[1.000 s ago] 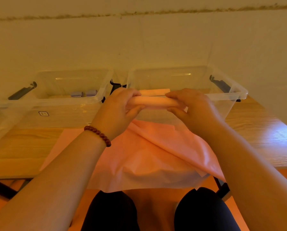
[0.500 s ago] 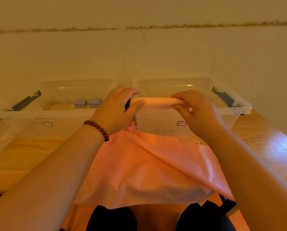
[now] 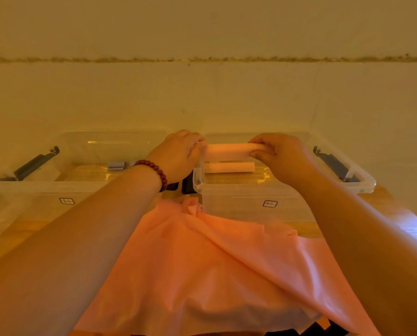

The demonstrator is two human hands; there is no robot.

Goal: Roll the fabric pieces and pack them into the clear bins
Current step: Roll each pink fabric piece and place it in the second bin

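A rolled pink fabric piece [image 3: 226, 151] hangs level above the inside of the right clear bin [image 3: 362, 185]. My left hand [image 3: 178, 156] grips its left end and my right hand [image 3: 282, 156] pinches its right end. Below it, on the bin's floor, lies another pink roll [image 3: 229, 167]. Loose pink fabric sheets [image 3: 202, 267] are spread over the table's near edge in front of the bins. The left clear bin [image 3: 45, 187] stands beside the right one and holds small grey rolls [image 3: 116, 165].
Both bins stand on a wooden table [image 3: 396, 214] against a pale wall. Dark grey latch handles sit at the left bin's left end [image 3: 30, 163] and the right bin's right end [image 3: 333, 163]. A red bead bracelet [image 3: 156, 170] is on my left wrist.
Both hands have carried the pink roll up and forward, from over the bin's near wall to above its inside. A second roll inside the bin has come into view.
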